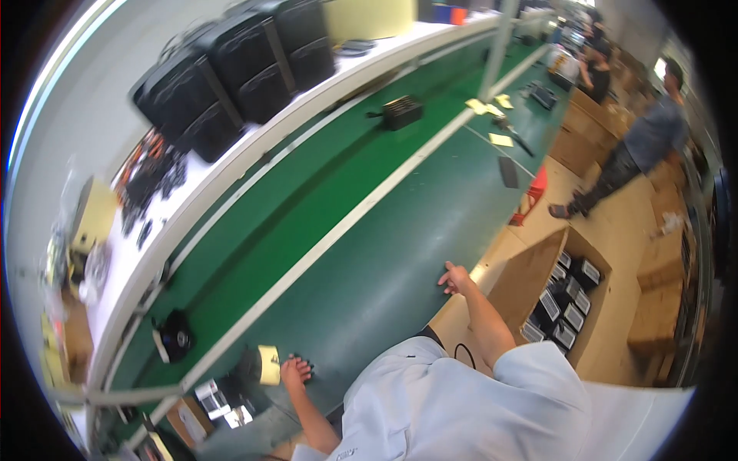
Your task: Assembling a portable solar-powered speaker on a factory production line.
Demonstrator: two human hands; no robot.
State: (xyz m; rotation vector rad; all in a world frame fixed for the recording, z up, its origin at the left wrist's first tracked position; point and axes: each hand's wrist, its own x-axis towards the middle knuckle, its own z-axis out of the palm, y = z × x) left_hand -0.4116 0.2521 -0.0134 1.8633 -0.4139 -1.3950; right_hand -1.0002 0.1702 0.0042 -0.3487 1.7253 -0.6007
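My left hand (296, 371) is over the near part of the green workbench (361, 284), fingers apart and dark at the tips, with nothing seen in it. Right beside it, a yellow paper pad (269, 365) lies against a dark object whose kind I cannot make out. White-and-black boxed items (213, 399) sit farther left, near an open brown carton (189, 421). My right hand (455, 278) hovers at the bench's right edge, fingers stretched out and holding nothing visible. Below it on the right stands a large cardboard box (530, 284) containing several black devices (574, 316) with pale panels.
A green conveyor belt (307, 184) runs along the bench, carrying a black box-shaped device (402, 113) and a round-fronted black device (175, 336). Black bags (238, 77) line the white shelf. A metal post (500, 50) rises from the bench. A person (649, 142) walks on the right.
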